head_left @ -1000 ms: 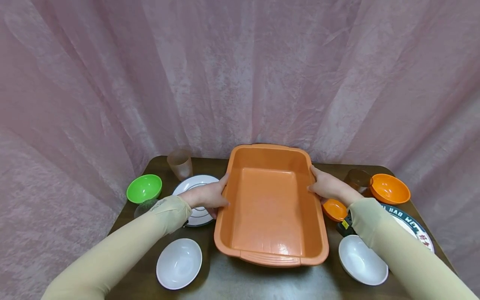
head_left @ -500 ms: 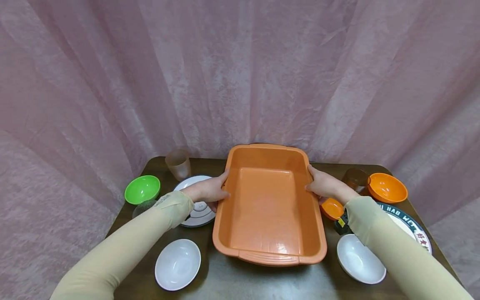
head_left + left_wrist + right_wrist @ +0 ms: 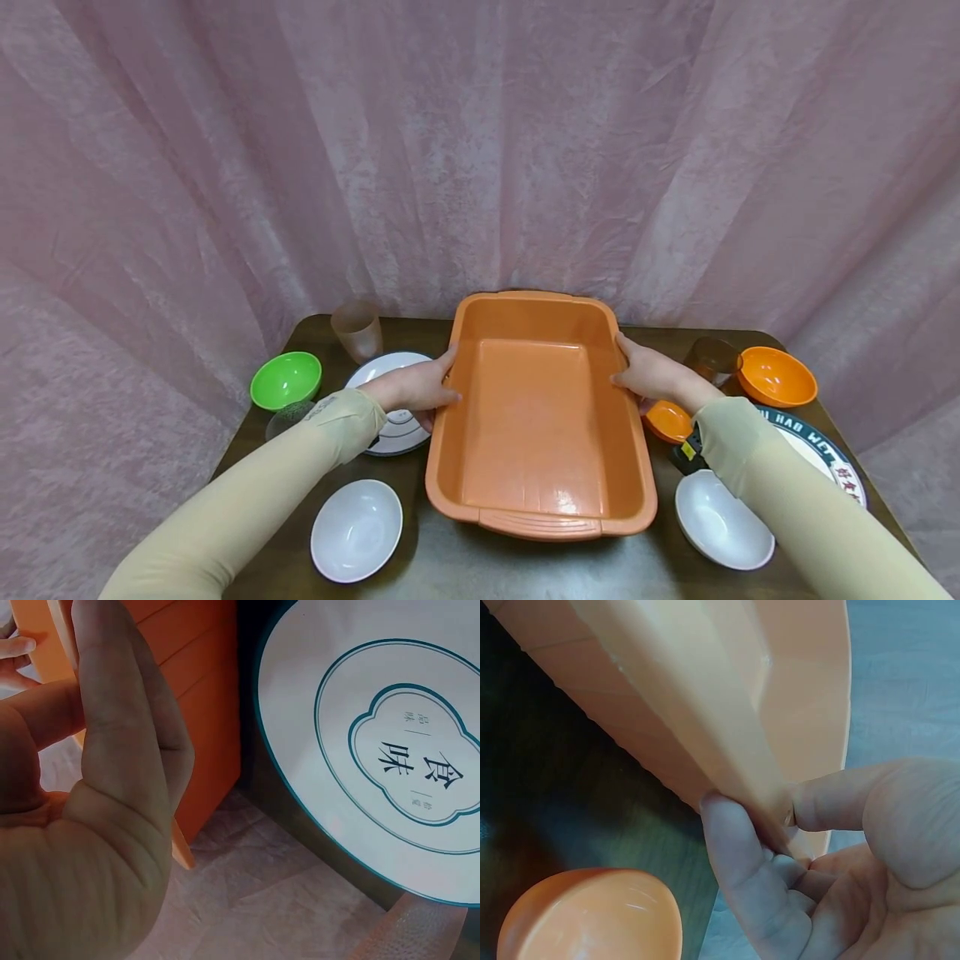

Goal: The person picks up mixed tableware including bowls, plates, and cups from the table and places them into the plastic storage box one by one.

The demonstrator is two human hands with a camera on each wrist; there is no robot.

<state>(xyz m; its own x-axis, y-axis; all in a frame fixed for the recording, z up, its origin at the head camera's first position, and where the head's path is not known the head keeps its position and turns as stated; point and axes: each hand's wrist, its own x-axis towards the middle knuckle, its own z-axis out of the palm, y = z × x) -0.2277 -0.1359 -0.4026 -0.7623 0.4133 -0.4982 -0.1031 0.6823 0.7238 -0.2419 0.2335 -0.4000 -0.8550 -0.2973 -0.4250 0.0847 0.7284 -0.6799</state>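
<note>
An orange rectangular plastic basin (image 3: 534,425) stands at the middle of the table, with nothing inside it. My left hand (image 3: 418,387) grips its left rim, thumb and fingers on either side; the left wrist view shows this hand (image 3: 112,772) close up against the ribbed wall. On the opposite rim, my right hand (image 3: 654,368) pinches the edge; in the right wrist view the fingers curl under the lip (image 3: 727,757). Below the left hand lies a white plate (image 3: 401,433) with a dark rim. A small orange bowl (image 3: 667,421) sits beneath the right hand.
Left of the basin are a green bowl (image 3: 286,380), a clear cup (image 3: 357,332) and a white bowl (image 3: 356,531). To the right stand a brown cup (image 3: 712,358), an orange bowl (image 3: 777,377), a white bowl (image 3: 723,521) and a lettered plate (image 3: 843,471). A pink curtain (image 3: 495,150) hangs behind.
Both hands keep their grip on the basin's rims. The basin shifts very slightly toward me in the head view; the dishes around it stay in place.
</note>
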